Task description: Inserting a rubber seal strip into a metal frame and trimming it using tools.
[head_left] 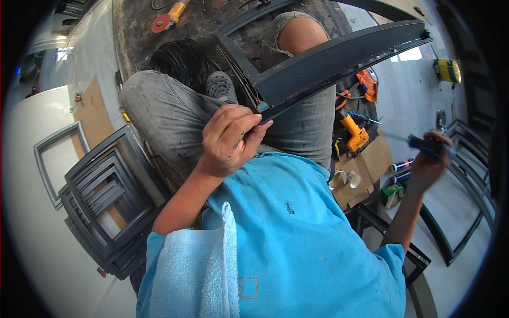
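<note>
A dark grey window-like frame (339,55) lies across my legs, its near corner pointing toward my body. My left hand (230,138) is closed at that corner, thumb and fingertips pinching its end. A small blue-grey piece (263,107) sits at the corner beside my fingertips. Away to the right, my right hand (428,164) is wrapped round a screwdriver (421,144) with a dark blue handle. Its thin shaft, blurred, points left toward the frame. The screwdriver is apart from the frame.
Right of my leg lie a yellow drill (352,132), another screwdriver (365,117) and cardboard (374,161). Stacked frames (114,199) stand at left; more frames (461,233) lie at right. An angle grinder (169,17) and a black cable coil (177,61) lie ahead.
</note>
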Available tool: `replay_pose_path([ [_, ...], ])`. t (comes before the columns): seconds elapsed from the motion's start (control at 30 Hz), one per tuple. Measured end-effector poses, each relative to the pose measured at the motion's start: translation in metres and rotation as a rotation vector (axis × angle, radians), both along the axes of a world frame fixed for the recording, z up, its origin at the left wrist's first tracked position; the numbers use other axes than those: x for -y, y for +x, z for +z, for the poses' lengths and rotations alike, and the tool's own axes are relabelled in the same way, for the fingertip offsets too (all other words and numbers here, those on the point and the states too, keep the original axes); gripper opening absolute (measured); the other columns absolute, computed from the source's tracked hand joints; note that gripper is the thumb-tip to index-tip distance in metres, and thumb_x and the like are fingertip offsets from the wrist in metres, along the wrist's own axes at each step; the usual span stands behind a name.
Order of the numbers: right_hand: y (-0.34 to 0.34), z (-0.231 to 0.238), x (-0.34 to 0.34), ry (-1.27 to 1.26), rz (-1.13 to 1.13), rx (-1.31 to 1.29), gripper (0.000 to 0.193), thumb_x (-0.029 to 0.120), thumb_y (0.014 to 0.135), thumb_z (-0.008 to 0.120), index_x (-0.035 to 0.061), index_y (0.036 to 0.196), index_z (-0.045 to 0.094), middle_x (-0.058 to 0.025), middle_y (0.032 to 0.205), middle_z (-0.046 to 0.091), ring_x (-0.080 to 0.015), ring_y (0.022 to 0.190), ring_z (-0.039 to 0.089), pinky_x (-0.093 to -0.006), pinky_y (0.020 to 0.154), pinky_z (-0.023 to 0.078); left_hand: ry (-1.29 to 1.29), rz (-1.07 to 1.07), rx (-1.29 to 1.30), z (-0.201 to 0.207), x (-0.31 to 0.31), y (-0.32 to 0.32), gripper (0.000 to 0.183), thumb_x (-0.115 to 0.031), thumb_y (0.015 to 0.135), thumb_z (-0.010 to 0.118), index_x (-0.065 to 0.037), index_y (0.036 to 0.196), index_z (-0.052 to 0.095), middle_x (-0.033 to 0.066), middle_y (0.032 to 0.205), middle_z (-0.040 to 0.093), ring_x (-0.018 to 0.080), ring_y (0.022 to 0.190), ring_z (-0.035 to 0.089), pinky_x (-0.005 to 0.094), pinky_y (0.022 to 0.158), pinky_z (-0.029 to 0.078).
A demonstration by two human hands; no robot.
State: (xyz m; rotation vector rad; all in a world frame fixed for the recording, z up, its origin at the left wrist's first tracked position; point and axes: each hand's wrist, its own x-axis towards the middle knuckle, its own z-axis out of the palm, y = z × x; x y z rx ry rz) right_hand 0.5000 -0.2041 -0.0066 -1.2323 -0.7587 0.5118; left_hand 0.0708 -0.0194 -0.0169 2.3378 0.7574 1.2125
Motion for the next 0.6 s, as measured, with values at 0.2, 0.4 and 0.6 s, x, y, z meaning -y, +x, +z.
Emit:
replay_pose_path([
  [0.2,-0.124,0.12,-0.084,0.35,0.607,-0.23,0.036,0.042,0.091,0.073,0.0117,0.104,0.059,-0.0045,0.095,0.057,-0.0129,0.081,0.059,-0.0259,0.068,0.049,-0.009,-0.004,0.094,-0.01,-0.002,0.002,0.028,0.001,0.077,0.086,-0.004,0.095,0.065,0.0103,0.089,0.067,0.0239,0.079,0.068,0.0349,0.07,0.057],
  [0.4,-0.186,0.134,-0.152,0.32,1.165,0.04,0.043,0.053,0.088,0.075,0.0158,0.106,0.062,-0.0003,0.093,0.06,-0.01,0.075,0.06,-0.0242,0.063,0.048,0.043,0.01,0.118,-0.015,-0.008,0.004,0.024,-0.004,0.077,0.084,-0.004,0.092,0.067,0.0078,0.09,0.067,0.0258,0.082,0.067,0.0372,0.074,0.057],
  [0.6,-0.215,0.136,-0.159,0.261,1.027,0.049,0.049,0.053,0.093,0.066,0.011,0.118,0.063,-0.0057,0.105,0.056,-0.0147,0.089,0.057,-0.0276,0.07,0.046,0.005,-0.028,0.201,-0.018,-0.009,0.005,0.025,0.001,0.074,0.084,-0.003,0.092,0.067,0.0102,0.089,0.068,0.0259,0.079,0.067,0.0362,0.069,0.056],
])
